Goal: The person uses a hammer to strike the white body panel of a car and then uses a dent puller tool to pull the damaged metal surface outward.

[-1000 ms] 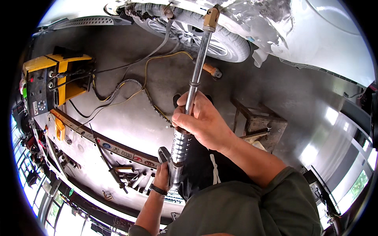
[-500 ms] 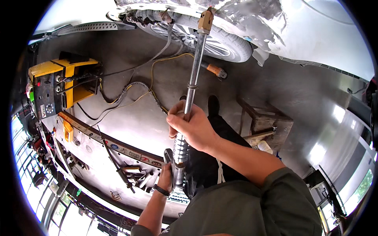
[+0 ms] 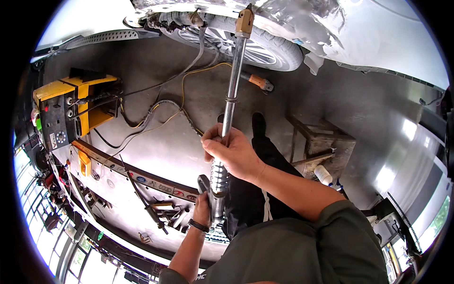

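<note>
A long chrome slide-hammer dent puller (image 3: 231,90) runs from my body up to the car. Its brass-coloured head (image 3: 244,22) ends in a dark tip that meets, or nearly meets, the scuffed bare-metal patch (image 3: 302,23) on the white car body (image 3: 392,38). My right hand (image 3: 232,152) is closed round the shaft, just above the coiled spring (image 3: 219,177). Lower down, my left hand (image 3: 202,209) is wrapped round the grip at the puller's rear end; its fingers are partly hidden.
A car wheel (image 3: 265,52) sits below the patch. Cables run over the floor from a yellow-black machine (image 3: 78,104) at left. An orange power tool (image 3: 259,83) lies by the wheel. To the right stands a wooden stool (image 3: 326,142) with a white bottle (image 3: 323,175). Tools hang on the cart (image 3: 142,184).
The puller's head has shifted slightly up and left in view, and its tip now shows more plainly. Both hands keep their hold; the view has shifted a little.
</note>
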Motion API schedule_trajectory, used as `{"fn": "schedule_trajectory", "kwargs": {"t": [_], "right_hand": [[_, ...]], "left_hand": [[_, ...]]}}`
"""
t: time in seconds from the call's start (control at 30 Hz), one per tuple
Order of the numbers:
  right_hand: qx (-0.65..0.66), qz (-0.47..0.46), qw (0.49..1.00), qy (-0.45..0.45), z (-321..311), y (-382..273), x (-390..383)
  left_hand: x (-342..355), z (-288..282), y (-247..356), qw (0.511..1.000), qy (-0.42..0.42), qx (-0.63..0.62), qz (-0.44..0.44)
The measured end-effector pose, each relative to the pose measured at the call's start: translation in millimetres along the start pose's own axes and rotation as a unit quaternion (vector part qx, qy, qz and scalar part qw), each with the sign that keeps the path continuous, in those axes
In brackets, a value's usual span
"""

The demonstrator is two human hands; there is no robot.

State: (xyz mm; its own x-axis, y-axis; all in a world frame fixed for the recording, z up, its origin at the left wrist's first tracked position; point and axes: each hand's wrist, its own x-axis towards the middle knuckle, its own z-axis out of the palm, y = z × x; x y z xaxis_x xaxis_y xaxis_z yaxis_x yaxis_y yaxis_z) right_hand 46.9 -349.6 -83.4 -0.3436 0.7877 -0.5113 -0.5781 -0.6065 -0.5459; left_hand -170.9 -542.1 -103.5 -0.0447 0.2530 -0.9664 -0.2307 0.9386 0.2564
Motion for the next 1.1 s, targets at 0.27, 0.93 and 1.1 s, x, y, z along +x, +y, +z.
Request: {"fn": "schedule_trajectory", "kwargs": {"t": [0.27, 0.93, 1.1], "right_hand": [[-0.08, -0.004, 0.997, 0.024, 1, -31, 14], [-0.154, 0.005, 0.988, 0.013, 4, -38, -5], [-0.073, -0.019, 0.997, 0.018, 8, -20, -5]], "left_hand": [[23, -34, -29, 0.907, 0.259, -0.061, 0.326], [18, -13, 19, 0.996, -0.066, -0.01, -0.058], [7, -8, 33, 0.992, -0.085, -0.017, -0.087]]}}
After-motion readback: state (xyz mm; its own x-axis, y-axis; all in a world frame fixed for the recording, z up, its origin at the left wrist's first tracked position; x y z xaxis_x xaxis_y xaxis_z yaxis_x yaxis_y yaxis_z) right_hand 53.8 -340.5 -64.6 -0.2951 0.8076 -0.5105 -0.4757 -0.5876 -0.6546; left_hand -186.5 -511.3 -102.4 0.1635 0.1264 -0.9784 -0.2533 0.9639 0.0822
